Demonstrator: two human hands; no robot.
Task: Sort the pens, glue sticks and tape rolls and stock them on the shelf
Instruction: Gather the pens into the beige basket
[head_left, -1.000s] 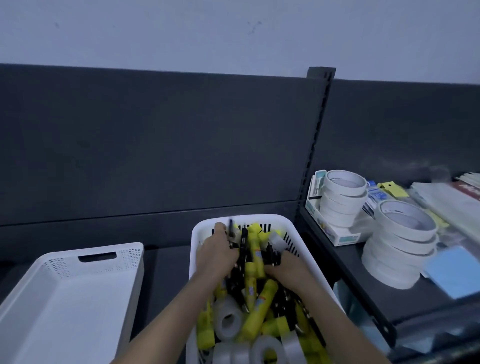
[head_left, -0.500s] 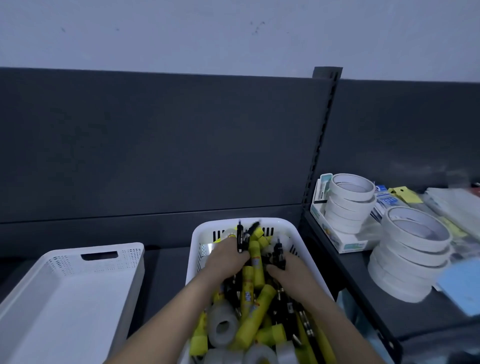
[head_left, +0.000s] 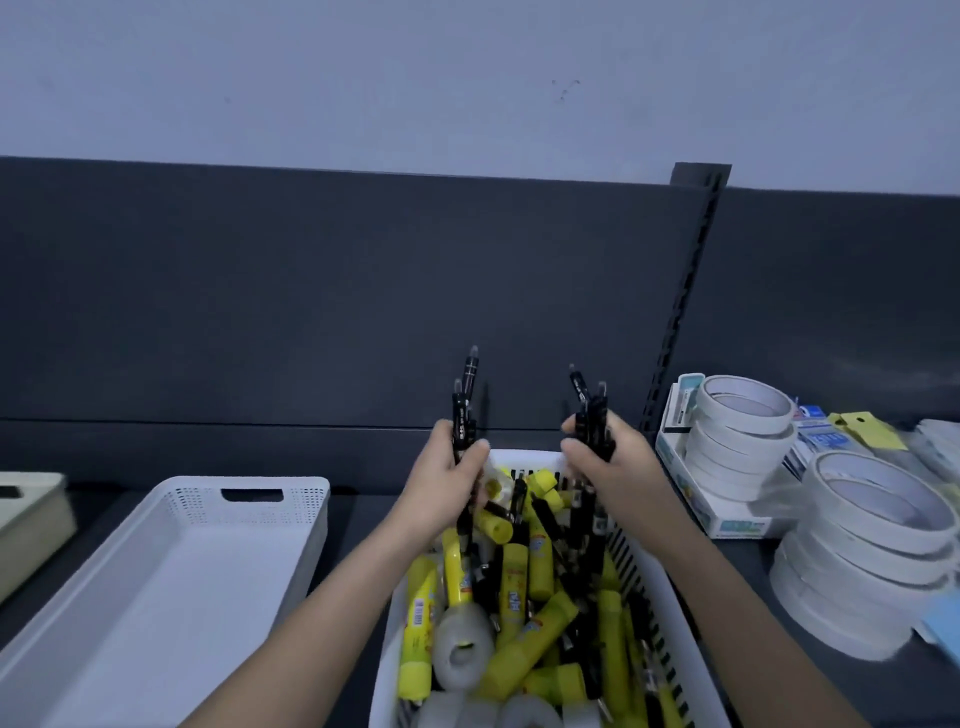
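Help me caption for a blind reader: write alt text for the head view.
Left hand and right hand each grip black pens above a white basket of glue sticks and tape rolls; a white tray lies alongside.

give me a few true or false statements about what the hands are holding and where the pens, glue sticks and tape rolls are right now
1. The left hand and the right hand each grip a bunch of black pens over the far end of the mixed basket. True.
2. The white tray on the left is full of glue sticks. False: no glue sticks show in the white tray; the yellow glue sticks lie in the basket.
3. Some clear tape rolls lie in the basket among the glue sticks. True.
4. The stacks of white tape stand left of the basket. False: the stacked white tape rolls stand to its right, on the dark shelf.
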